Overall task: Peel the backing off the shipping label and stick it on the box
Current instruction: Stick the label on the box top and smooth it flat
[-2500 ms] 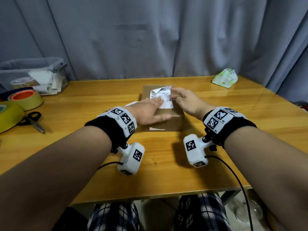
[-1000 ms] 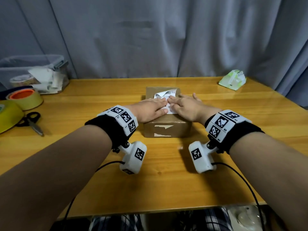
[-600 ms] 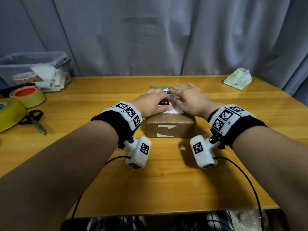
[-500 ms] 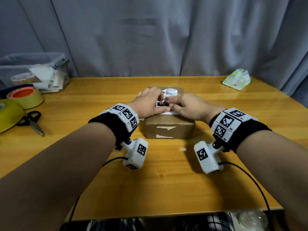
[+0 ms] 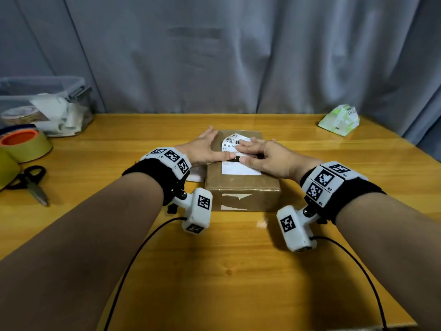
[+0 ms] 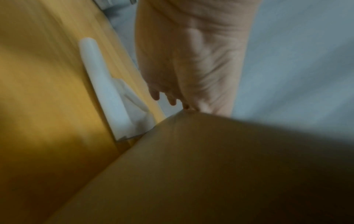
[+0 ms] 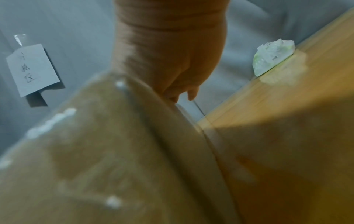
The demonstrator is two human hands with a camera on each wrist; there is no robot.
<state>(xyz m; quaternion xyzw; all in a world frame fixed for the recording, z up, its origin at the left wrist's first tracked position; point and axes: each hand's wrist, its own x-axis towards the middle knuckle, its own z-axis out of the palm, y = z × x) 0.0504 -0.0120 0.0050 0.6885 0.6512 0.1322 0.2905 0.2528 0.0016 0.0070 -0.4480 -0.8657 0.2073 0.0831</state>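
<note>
A brown cardboard box (image 5: 241, 187) stands mid-table. The white shipping label (image 5: 238, 170) lies on its top, near part flat, far end (image 5: 232, 139) with the barcode still curling up slightly. My left hand (image 5: 206, 151) lies flat on the box's left top edge, fingers straight, thumb on the label. My right hand (image 5: 260, 156) presses straight fingers across the label's middle. The peeled white backing (image 5: 196, 174) lies on the table left of the box, also visible as the backing (image 6: 113, 97) in the left wrist view. The wrist views are blurred, showing palms and the box (image 7: 114, 151) close up.
At the left stand a clear plastic bin (image 5: 45, 103), tape rolls (image 5: 26, 144) and scissors (image 5: 28, 182). A green-white tissue pack (image 5: 338, 120) sits at the back right. A grey curtain hangs behind the table (image 5: 214, 271); a paper note (image 7: 32, 77) hangs on it.
The label has gone from lifted and curled to mostly flat on the box. Both hands moved over it; the left hand's fingers have straightened along the box's left edge.
</note>
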